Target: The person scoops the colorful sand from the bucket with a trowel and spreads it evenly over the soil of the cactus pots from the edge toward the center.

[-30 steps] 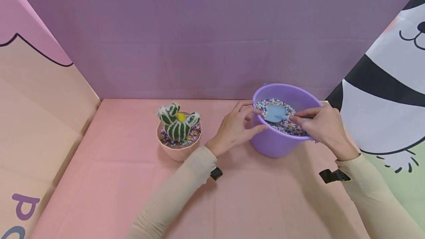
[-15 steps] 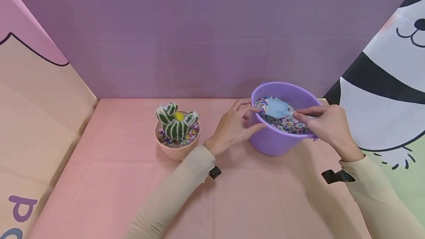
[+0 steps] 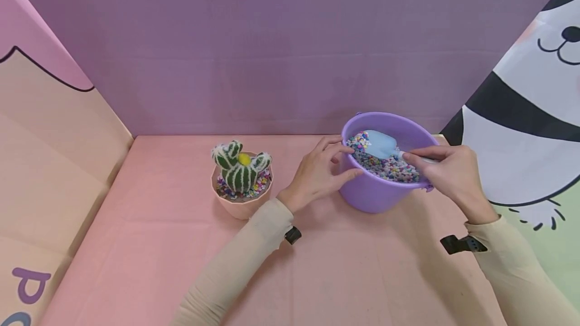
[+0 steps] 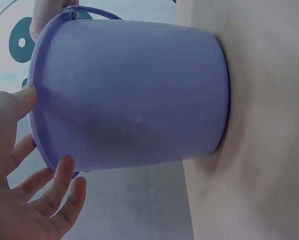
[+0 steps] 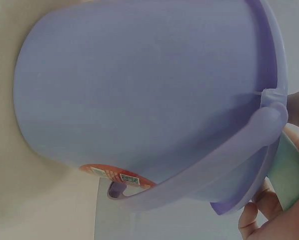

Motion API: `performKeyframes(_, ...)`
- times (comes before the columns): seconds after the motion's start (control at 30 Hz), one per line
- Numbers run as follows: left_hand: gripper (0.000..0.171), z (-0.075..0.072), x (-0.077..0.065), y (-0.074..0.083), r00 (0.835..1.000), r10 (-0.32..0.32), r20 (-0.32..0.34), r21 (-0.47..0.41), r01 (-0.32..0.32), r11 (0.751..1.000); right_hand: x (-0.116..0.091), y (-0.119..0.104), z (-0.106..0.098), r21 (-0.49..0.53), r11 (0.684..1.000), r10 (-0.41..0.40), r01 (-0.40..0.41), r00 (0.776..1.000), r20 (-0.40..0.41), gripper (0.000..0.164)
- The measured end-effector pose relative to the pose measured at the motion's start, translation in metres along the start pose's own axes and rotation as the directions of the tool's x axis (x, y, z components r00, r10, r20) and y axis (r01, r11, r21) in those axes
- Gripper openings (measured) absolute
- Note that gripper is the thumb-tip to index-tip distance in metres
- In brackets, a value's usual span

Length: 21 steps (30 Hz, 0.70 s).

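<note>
A purple bucket [image 3: 376,200] stands on the pink cloth, part filled with small multicoloured pebbles [image 3: 385,167]. My right hand [image 3: 453,167] pinches the handle of a light blue toy shovel [image 3: 382,146] over the bucket's near right rim. Inside the bucket, the shovel's blade tilts toward the left, with pebbles at its far left edge. My left hand [image 3: 317,175] touches the bucket's left rim with thumb and index finger, the other fingers spread loosely beside it in the left wrist view. The shovel's pale green-blue handle [image 5: 288,172] shows under my right fingers in the right wrist view.
Left of the bucket stands a peach pot [image 3: 242,209] holding a knitted-looking green cactus [image 3: 240,177] with a yellow flower and coloured pebbles round it. A purple backdrop [image 3: 281,64] rises behind, and a panda-print panel [image 3: 521,130] stands at the right. The bucket's handle [image 5: 204,167] hangs down outside.
The shovel's blade has risen slightly and tipped within the bucket, uncovering more pebbles below it. My right hand has shifted a little to the right; my left hand stays at the rim.
</note>
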State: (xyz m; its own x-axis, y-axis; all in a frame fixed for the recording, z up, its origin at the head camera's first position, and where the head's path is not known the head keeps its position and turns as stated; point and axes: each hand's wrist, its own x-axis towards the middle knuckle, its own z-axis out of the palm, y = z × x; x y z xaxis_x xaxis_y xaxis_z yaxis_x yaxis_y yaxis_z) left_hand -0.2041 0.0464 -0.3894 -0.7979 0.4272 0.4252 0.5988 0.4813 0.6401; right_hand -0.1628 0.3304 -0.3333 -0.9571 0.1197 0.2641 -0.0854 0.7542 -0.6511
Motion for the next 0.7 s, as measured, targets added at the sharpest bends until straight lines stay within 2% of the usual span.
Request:
performKeyframes(0.17,0.054,0.001,0.0003,-0.001,1.0,0.001,-0.007,0.0,-0.001,1.0,-0.0011,0.0003,-0.0014,-0.005,1.0,0.013,-0.013,1.0,-0.005,0.037)
performKeyframes(0.4,0.055,0.0014,0.0012,-0.0014,1.0,-0.015,-0.004,-0.005,0.015,1.0,-0.0034,0.0021,-0.0048,-0.068,0.998,0.004,-0.007,0.999,-0.052,0.035)
performKeyframes(0.7,0.056,0.0017,0.0024,-0.0033,1.0,-0.003,-0.016,-0.007,0.003,1.0,-0.0057,-0.0002,-0.0082,-0.05,0.999,-0.012,0.008,0.996,-0.085,0.033)
